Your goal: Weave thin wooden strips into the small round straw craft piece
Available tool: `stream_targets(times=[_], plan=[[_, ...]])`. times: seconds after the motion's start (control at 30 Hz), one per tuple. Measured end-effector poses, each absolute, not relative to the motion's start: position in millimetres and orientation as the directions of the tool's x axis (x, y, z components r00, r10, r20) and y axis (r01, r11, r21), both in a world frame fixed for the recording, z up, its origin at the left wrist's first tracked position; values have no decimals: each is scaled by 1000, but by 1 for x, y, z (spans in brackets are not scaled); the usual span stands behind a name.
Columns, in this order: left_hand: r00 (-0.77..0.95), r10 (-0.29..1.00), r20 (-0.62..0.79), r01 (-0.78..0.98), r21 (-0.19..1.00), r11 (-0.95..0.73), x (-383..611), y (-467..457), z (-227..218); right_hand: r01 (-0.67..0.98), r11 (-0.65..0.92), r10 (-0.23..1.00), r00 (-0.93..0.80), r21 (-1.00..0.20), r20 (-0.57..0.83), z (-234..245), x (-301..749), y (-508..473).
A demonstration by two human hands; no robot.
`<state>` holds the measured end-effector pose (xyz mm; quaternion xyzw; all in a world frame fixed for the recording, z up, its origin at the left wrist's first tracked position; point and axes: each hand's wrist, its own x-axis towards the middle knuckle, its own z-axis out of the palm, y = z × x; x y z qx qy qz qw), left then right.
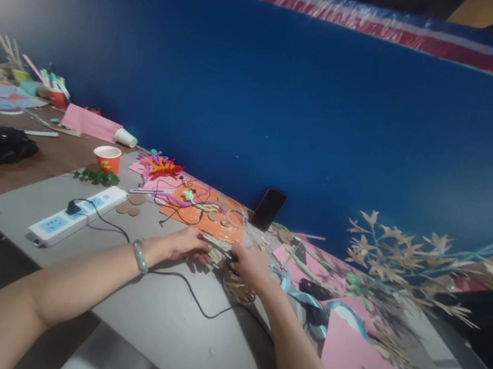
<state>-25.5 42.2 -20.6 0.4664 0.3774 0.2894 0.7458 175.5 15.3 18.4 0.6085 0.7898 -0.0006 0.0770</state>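
My left hand [188, 244], a green bangle [140, 257] on its wrist, is closed with its fingers curled at the left end of a thin pale flat piece [216, 242]. From the other side my right hand [249, 263] reaches in, fingers closed around something small and dark that is mostly hidden. A small yellowish piece [215, 256] shows between the hands. Just below the right hand lies a round brown openwork piece [239, 289]. An orange sheet [179, 215] with wooden discs and cords spreads out behind the hands.
A white power strip [79, 216], wooden discs [128, 209] and a paper cup [107, 160] stand to the left. The phone [268, 208] leans on the blue wall. Black cable [206, 315] crosses the table in front. Pink paper [368, 364] and dried flowers [401, 253] are right.
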Motion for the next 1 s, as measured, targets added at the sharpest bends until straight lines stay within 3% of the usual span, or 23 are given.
stream_targets(times=[0.3, 0.6, 0.77, 1.0], plan=[[565, 784, -259, -92, 924, 371, -26, 46, -27, 971, 235, 970, -231, 45, -81, 21, 173, 14], [405, 880, -249, -17, 960, 280, -42, 67, -27, 976, 165, 986, -161, -142, 42, 28, 190, 19], [357, 908, -217, -155, 945, 287, -39, 67, -24, 942, 155, 977, -102, -298, 187, 25, 194, 22], [353, 932, -80, -384, 896, 222, -37, 63, -18, 914, 245, 962, -187, -324, 197, 25, 199, 22]])
